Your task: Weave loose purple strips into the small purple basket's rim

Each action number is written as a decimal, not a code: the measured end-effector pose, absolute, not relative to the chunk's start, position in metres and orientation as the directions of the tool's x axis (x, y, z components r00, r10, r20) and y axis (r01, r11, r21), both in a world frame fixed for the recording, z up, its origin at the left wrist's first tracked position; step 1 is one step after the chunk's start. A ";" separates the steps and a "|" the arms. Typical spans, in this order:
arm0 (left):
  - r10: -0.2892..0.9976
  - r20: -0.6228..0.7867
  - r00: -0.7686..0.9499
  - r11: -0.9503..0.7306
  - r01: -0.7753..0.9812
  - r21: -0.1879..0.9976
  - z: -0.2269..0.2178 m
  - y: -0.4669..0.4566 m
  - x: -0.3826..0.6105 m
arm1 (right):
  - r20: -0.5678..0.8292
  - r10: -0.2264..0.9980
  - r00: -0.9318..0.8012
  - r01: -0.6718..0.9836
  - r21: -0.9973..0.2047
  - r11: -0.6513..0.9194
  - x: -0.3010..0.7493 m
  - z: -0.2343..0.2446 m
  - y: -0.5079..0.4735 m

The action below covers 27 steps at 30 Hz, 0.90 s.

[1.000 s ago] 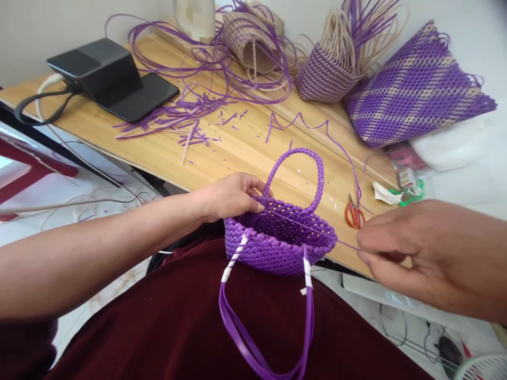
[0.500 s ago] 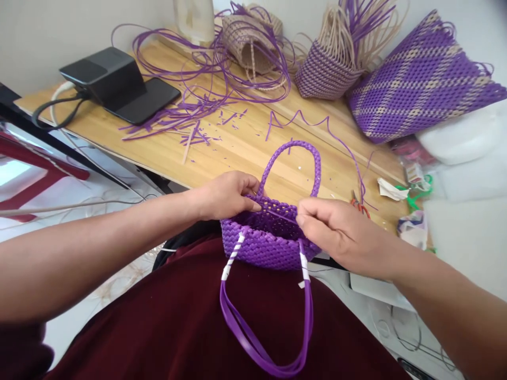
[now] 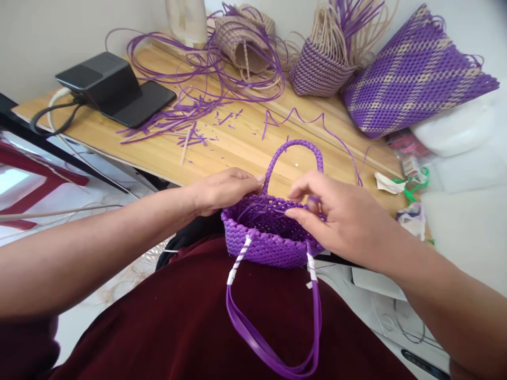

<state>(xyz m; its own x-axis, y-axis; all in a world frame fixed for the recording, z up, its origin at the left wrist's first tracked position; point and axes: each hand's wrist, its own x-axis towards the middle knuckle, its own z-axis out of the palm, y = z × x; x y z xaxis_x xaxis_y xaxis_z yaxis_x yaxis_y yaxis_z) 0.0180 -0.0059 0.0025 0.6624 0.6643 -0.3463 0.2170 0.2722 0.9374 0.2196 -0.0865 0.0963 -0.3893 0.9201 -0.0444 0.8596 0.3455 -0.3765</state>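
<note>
A small purple woven basket [image 3: 273, 253] sits against my lap at the table's front edge, its mouth facing up. Its far handle [image 3: 295, 143] is a finished braided loop. The near handle [image 3: 273, 359] hangs over my lap as loose flat strips, wrapped in white near both ends. My left hand [image 3: 227, 190] grips the back left rim beside the far handle's base; its fingertips are partly hidden. Over the right side of the mouth is my right hand [image 3: 332, 211], thumb and forefinger curved and apart. Thin purple strips [image 3: 253, 210] show inside the mouth.
Purple cuttings [image 3: 190, 119] lie on the wooden table [image 3: 237, 153] near a black stand [image 3: 103, 79]. Coiled purple strips [image 3: 158, 60] and woven baskets [image 3: 322, 66] stand behind, with a large purple basket [image 3: 420, 79] at right. White scraps [image 3: 390, 183] lie at the right edge.
My right hand has loosened its pinch on a thin strip, and its fingers have parted. The left hand has shifted slightly at the rim. The basket appears a little further right.
</note>
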 end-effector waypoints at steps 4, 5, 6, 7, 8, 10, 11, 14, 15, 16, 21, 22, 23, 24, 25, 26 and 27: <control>0.615 -0.319 0.722 0.108 0.323 0.940 0.006 -0.002 0.015 | -0.174 0.845 -0.506 0.863 -0.084 0.499 0.214 0.086 -0.077; 0.612 -0.304 0.730 0.038 0.357 0.933 0.007 0.000 0.015 | -0.194 0.841 -0.504 0.860 -0.028 0.509 0.212 0.085 -0.076; 0.612 -0.289 0.736 -0.032 0.388 0.921 0.008 0.002 0.015 | -0.212 0.842 -0.497 0.859 0.022 0.512 0.209 0.085 -0.076; 0.612 -0.273 0.742 -0.095 0.411 0.906 0.009 0.003 0.016 | -0.237 0.843 -0.483 0.858 0.066 0.510 0.206 0.086 -0.075; 0.612 -0.258 0.747 -0.149 0.430 0.891 0.011 0.005 0.017 | -0.274 0.844 -0.461 0.857 0.107 0.504 0.202 0.087 -0.074; 0.616 -0.231 0.753 -0.228 0.451 0.863 0.014 0.006 0.021 | -0.376 0.824 -0.424 0.846 0.159 0.508 0.194 0.091 -0.070; 0.616 -0.223 0.755 -0.253 0.458 0.853 0.016 0.007 0.022 | -0.436 0.796 -0.420 0.834 0.159 0.528 0.191 0.092 -0.067; 0.631 -0.206 0.748 -0.289 0.473 0.832 0.017 0.005 0.025 | -0.578 0.669 -0.467 0.786 0.075 0.614 0.186 0.092 -0.057; 0.635 -0.205 0.745 -0.293 0.477 0.829 0.016 0.004 0.024 | -0.598 0.639 -0.484 0.775 0.046 0.631 0.187 0.091 -0.054; 0.634 -0.206 0.746 -0.296 0.480 0.826 0.014 0.003 0.024 | -0.607 0.623 -0.493 0.770 0.027 0.637 0.188 0.089 -0.052; 0.609 -0.225 0.761 -0.280 0.471 0.836 0.003 0.004 0.015 | -0.572 0.642 -0.510 0.800 -0.042 0.598 0.202 0.083 -0.052; 0.601 -0.229 0.766 -0.261 0.459 0.849 0.003 0.006 0.014 | -0.559 0.652 -0.512 0.809 -0.058 0.586 0.204 0.082 -0.053; 0.591 -0.235 0.772 -0.240 0.446 0.862 0.003 0.008 0.013 | -0.549 0.660 -0.513 0.815 -0.071 0.575 0.206 0.081 -0.054; 0.580 -0.243 0.778 -0.226 0.440 0.869 0.005 0.011 0.013 | -0.545 0.665 -0.510 0.821 -0.079 0.565 0.207 0.081 -0.054; 0.569 -0.258 0.781 -0.223 0.449 0.865 0.007 0.013 0.014 | -0.541 0.673 -0.504 0.827 -0.080 0.556 0.207 0.080 -0.055; 0.565 -0.278 0.777 -0.238 0.476 0.847 0.010 0.015 0.016 | -0.544 0.680 -0.493 0.834 -0.072 0.547 0.207 0.080 -0.055; 0.570 -0.298 0.766 -0.265 0.514 0.816 0.013 0.017 0.019 | -0.542 0.687 -0.484 0.839 -0.065 0.541 0.207 0.081 -0.055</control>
